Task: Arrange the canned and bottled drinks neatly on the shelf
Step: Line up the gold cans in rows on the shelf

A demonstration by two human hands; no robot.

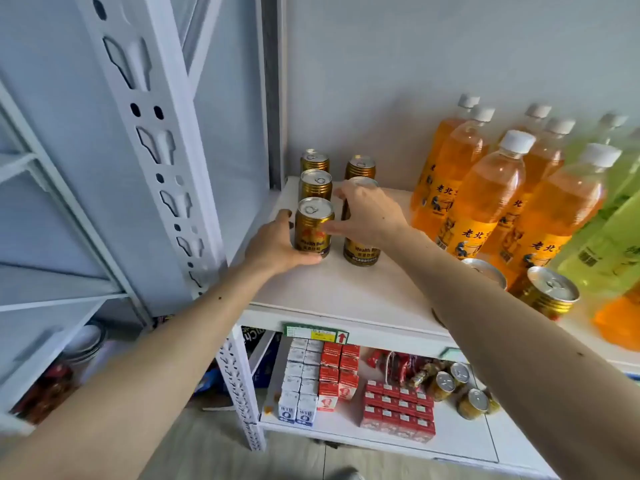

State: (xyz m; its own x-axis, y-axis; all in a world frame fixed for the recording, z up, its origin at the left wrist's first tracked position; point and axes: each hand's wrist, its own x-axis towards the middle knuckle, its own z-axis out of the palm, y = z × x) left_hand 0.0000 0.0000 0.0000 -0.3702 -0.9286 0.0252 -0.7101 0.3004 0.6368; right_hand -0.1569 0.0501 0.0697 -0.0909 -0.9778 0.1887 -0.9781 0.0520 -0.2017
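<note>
Gold drink cans stand in two short rows at the left back of the white shelf (346, 289). My left hand (277, 247) wraps the front can of the left row (313, 226). My right hand (367, 213) rests over the front can of the right row (362, 252), fingers spread, thumb touching the left front can. Two more cans (315, 183) stand behind in the left row, one (360, 166) behind in the right. Orange bottles (491, 188) and green bottles (609, 244) stand at the right. Two loose gold cans (550, 292) sit in front of them.
A white perforated upright (162, 161) of the rack stands to the left. The lower shelf (460, 441) holds small milk cartons (301, 382), red boxes (398, 407) and several cans (457, 386). Another rack with jars is at far left.
</note>
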